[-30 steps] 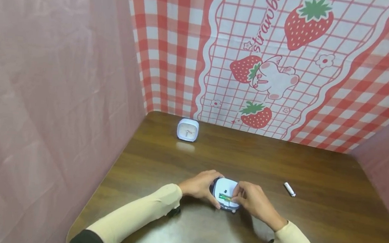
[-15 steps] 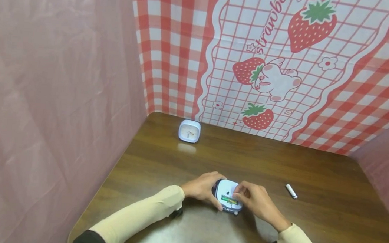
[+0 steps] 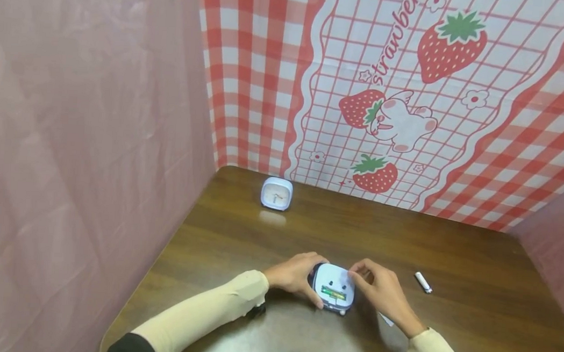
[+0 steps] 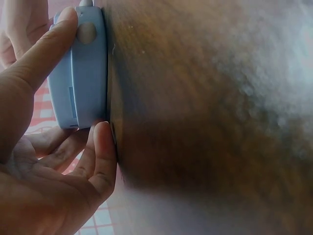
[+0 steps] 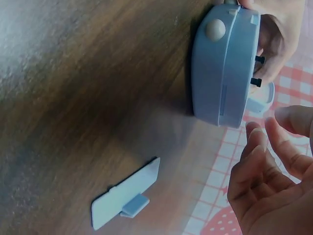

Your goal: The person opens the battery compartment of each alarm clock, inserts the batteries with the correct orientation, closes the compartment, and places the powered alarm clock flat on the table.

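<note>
Clock [image 3: 335,273] lying back up on the table [image 3: 239,238], green battery [image 3: 334,294] exposed, best steadied by the left hand's [image 3: 296,277] side grip against sliding while the right hand [image 3: 383,290], fingers parted and apparently holding nothing, hovers beside its edge

Smooth, satiny plastic makes up the held clock [image 3: 336,276] and loose panel [image 5: 125,195]. The tabletop [image 3: 254,240] is glossy with wood grain. The sleeves [image 3: 206,306] are matt cloth; the pink curtain [image 3: 95,132] is creased, faintly shiny fabric.
</note>
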Demonstrator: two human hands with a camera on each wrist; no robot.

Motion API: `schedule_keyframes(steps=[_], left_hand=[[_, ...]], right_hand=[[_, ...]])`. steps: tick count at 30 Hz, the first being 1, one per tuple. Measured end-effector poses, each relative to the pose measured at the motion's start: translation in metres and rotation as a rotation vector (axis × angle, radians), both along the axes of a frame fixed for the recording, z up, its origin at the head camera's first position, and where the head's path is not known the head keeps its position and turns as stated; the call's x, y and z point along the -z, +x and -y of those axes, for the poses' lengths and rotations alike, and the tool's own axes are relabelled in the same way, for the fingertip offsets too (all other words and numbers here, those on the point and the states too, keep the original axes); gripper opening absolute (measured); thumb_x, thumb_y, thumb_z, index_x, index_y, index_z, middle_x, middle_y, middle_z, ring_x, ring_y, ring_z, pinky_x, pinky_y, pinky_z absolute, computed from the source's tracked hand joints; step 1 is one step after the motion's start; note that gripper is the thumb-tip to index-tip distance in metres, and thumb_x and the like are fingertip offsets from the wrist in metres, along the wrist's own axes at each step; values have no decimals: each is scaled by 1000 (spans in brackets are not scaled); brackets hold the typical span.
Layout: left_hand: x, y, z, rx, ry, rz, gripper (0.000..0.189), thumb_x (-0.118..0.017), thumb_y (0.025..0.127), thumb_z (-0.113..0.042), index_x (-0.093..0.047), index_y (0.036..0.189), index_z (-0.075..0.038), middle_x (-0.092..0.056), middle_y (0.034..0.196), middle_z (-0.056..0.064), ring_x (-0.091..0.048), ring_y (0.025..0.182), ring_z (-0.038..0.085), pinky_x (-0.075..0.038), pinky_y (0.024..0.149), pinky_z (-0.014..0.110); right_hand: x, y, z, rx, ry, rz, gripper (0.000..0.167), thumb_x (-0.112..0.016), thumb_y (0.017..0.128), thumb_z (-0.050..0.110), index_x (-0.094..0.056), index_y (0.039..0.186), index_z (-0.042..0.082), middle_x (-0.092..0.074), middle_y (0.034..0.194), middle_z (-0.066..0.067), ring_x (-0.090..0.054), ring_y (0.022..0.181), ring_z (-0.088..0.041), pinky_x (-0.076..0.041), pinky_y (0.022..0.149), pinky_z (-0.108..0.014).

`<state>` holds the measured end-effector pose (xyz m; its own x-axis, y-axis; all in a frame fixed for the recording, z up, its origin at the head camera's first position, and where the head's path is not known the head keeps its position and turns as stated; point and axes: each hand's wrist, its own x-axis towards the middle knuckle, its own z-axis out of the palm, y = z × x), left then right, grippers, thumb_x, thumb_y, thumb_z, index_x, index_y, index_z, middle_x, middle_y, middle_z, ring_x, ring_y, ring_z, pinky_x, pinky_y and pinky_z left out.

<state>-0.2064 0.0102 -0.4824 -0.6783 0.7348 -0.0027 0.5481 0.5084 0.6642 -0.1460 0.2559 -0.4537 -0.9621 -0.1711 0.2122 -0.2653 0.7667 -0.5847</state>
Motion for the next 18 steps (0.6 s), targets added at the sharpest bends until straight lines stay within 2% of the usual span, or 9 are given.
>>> schedule_keyframes(steps=[4, 11, 18], left_hand=[[1, -1, 0, 1, 6, -2, 93, -98, 64, -45, -56, 140, -13, -60, 126, -4, -54, 115, 8, -43, 103, 25], [4, 0, -1, 4, 10, -12, 93, -98, 63, -45, -56, 139, -12, -61, 125, -4, -54, 114, 7, -44, 102, 24], [2, -1, -1, -2, 3, -13, 94, -99, 63, -45, -56, 140, -12, -60, 125, -4, -54, 115, 8, -43, 104, 24]], right_hand=[[0, -2, -6, 32, -5, 5, 5, -75, 96, 21, -72, 97, 18, -66, 79, 9, -56, 64, -9, -47, 53, -26], [3, -2, -19, 100, 41, -20, 8, -73, 97, 26, -72, 98, 18, -66, 80, 8, -59, 71, -11, -47, 62, -27], [-2, -4, -31, 135, 47, 0, 15, -70, 99, 31, -73, 103, 16, -71, 91, 2, -61, 76, -13, -48, 65, -31]])
